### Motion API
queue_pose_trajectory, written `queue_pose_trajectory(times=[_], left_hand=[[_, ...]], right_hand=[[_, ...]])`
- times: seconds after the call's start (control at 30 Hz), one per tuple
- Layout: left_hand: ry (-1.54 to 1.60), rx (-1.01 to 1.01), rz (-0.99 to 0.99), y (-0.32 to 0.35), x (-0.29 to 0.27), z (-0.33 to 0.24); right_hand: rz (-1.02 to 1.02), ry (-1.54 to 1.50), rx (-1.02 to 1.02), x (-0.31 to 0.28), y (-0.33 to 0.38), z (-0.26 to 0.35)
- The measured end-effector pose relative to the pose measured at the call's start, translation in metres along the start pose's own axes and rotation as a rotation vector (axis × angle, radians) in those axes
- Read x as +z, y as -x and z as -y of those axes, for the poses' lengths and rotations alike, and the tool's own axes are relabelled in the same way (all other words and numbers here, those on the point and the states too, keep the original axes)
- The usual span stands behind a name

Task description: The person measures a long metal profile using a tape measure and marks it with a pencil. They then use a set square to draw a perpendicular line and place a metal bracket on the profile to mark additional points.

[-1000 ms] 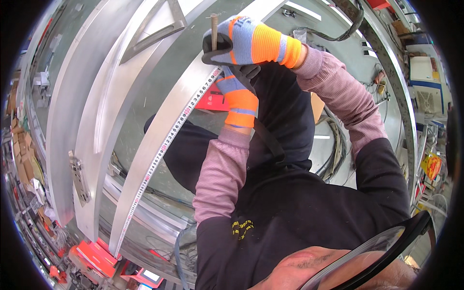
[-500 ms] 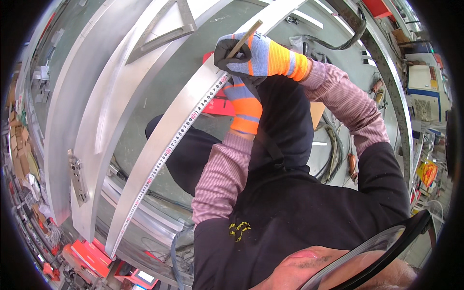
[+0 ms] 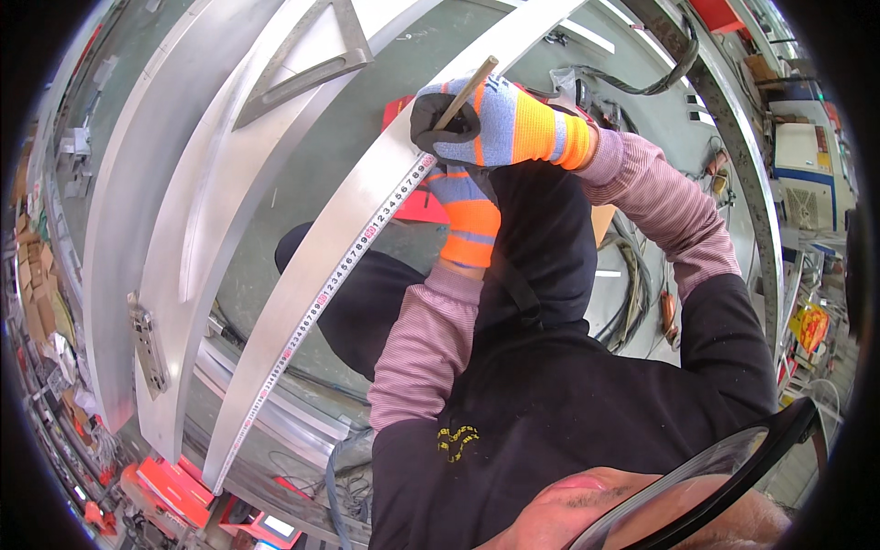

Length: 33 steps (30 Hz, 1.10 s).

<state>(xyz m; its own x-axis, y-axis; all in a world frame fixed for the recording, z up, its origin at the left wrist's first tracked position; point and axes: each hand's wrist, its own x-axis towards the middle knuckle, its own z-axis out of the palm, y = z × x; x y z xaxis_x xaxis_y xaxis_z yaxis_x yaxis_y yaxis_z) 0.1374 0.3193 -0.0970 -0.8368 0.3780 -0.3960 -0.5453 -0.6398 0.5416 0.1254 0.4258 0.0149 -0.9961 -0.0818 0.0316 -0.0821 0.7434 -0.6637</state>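
Observation:
A pale metal bar (image 3: pixel 302 247) lies diagonally in front of me, with a tape measure (image 3: pixel 323 298) stretched along its near edge. My right hand (image 3: pixel 500 119), in a grey-blue and orange glove with dark fingertips, is closed around a thin pencil-like stick (image 3: pixel 467 92) just above the bar. Directly below it, my left hand (image 3: pixel 467 215), in a matching glove, is at the upper end of the visible tape and appears to grip it. The right hand covers most of its fingers, and the tape's case is hidden.
Wider metal bars lie to the left, carrying a metal triangle square (image 3: pixel 307 87) and a slotted metal fitting (image 3: pixel 147 344). A steel beam (image 3: pixel 747 165) curves past on the right. Cables (image 3: pixel 632 302) lie on the floor, and red boxes (image 3: pixel 174 490) stand at lower left.
My right hand and the stick have shifted slightly down and to the right. My left hand has moved a little lower. The tape still lies along the bar.

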Motion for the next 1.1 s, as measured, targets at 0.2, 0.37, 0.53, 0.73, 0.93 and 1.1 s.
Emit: queue_pose_trajectory(times=[0.2,0.37,0.53,0.73,0.93,1.1], left_hand=[[0.028,-0.061,-0.055,-0.002,-0.003,0.0],[-0.012,-0.035,-0.036,-0.007,-0.009,0.008],[-0.041,0.017,0.011,-0.011,-0.018,0.015],[-0.008,0.032,0.054,-0.012,-0.019,0.014],[0.014,-0.014,-0.05,-0.003,-0.004,0.001],[-0.096,0.027,-0.041,-0.005,-0.008,0.005]], right_hand=[[-0.008,0.063,0.004,-0.002,0.0,0.005],[-0.196,0.08,-0.075,0.011,0.0,-0.008],[-0.231,0.099,-0.105,0.016,0.003,-0.018],[-0.049,0.081,-0.016,0.004,0.002,-0.007],[-0.173,0.008,-0.052,0.004,0.001,0.007],[-0.176,0.042,-0.059,0.007,0.003,-0.003]])
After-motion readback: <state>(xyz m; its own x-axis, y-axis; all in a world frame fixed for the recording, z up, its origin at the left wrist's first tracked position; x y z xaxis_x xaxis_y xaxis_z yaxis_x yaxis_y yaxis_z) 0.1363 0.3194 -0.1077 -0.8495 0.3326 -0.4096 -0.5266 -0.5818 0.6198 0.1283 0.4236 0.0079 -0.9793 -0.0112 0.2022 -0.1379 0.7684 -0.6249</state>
